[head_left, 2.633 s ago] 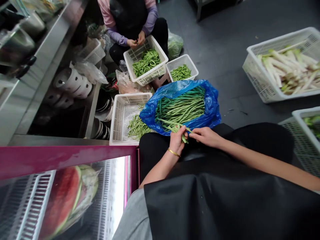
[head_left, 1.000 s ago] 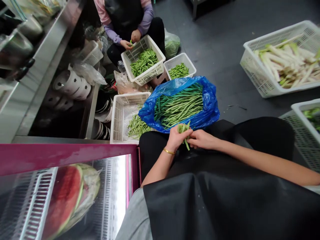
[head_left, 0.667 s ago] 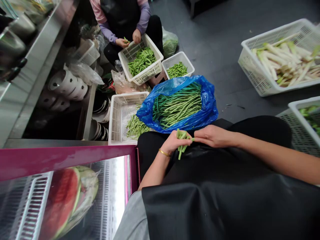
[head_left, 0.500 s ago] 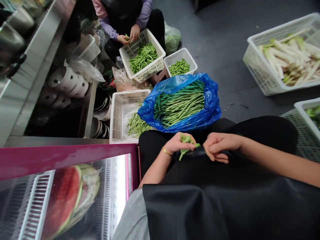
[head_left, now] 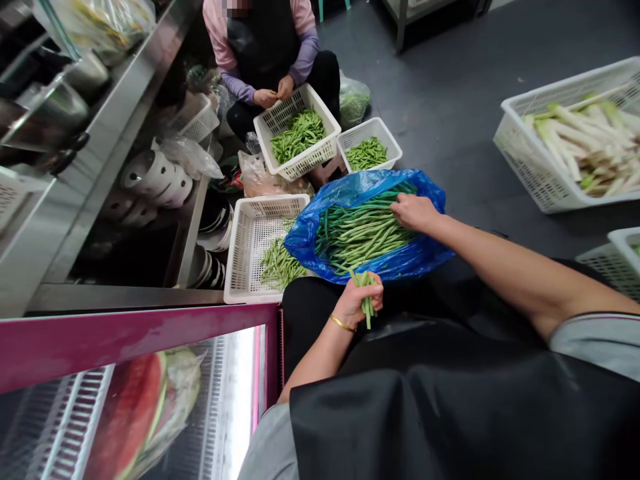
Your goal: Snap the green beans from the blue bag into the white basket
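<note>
Head view: the largest container I can see is a slatted white crate (head_left: pixel 530 163) of pale, thick stalks (head_left: pixel 575 140). Next, a crinkled, glossy blue bag (head_left: pixel 306 233) holds long, slender green beans (head_left: pixel 365 230). A perforated white basket (head_left: pixel 246 250) beside it holds short bean pieces (head_left: pixel 280 263); a person's tilted basket (head_left: pixel 313 159) and a small tub (head_left: pixel 386 163) hold greener pods (head_left: pixel 299 135). My bare right hand (head_left: pixel 416 212) curls over the bagged beans, grip unclear; my left hand (head_left: pixel 354 300) is closed around a cut bunch (head_left: pixel 367 303).
</note>
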A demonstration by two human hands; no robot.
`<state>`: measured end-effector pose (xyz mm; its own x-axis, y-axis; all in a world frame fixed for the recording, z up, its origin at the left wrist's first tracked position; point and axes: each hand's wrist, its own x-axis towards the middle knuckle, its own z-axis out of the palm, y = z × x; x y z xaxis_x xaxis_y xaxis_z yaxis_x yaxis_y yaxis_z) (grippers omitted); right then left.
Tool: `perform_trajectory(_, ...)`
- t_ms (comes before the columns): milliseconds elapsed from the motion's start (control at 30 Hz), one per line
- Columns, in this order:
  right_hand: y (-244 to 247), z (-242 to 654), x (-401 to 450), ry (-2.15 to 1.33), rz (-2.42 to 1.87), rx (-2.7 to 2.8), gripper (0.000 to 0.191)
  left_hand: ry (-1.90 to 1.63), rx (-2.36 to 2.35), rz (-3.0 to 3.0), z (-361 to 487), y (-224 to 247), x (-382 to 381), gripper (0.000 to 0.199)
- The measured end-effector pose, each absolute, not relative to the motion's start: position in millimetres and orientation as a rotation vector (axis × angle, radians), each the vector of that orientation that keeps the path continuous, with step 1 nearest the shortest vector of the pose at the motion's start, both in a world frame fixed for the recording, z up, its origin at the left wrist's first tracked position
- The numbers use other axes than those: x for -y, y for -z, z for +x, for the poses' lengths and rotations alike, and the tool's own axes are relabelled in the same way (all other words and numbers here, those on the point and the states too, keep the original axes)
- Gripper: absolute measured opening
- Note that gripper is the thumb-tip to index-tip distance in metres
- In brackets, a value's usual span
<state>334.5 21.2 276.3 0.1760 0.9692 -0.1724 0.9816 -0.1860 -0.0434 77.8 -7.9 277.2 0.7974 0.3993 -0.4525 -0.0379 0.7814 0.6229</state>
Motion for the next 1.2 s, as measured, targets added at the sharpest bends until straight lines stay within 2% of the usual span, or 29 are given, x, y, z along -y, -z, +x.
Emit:
perform_trajectory(133, -283, 330, 0, 0.226, 2.428, -2.11, 0.034, -0.345, -0.717, 0.631, 85, -276, 4, 0.034)
perform_trajectory(233, -277, 340, -1, 0.23, 2.517, -1.965, 0.036, -0.311, -0.716, 0.672, 91, -280, 9, 0.035)
perform_trajectory(400, -261, 361, -19, 0.297, 2.415, -1.789, 0.037, -0.312, -0.743, 0.755, 90, -290, 23, 0.038)
perform_trajectory(600, -282, 348, 6, 0.238, 2.348, -2.068, 0.035, -0.529, -0.883, 0.686, 95, -289, 7, 0.036)
perform_trajectory(767, -290, 312, 26, 0.168, 2.378, -2.143, 0.041, -0.584, -0.976, 0.63, 126, -277, -11, 0.04)
perform_trajectory(967, -282, 277, 51, 0.1, 2.166, -2.507, 0.036, -0.617, -1.019, 0.528, 135, -262, -20, 0.029)
perform_trajectory(1100, -277, 265, 65, 0.217, 2.154, -2.563, 0.037, -0.55, -1.075, 0.463, 132, -251, -22, 0.027)
perform_trajectory(1200, -276, 260, 60, 0.445, 2.106, -2.56, 0.037, -0.551, -1.058, 0.491, 133, -250, -20, 0.028)
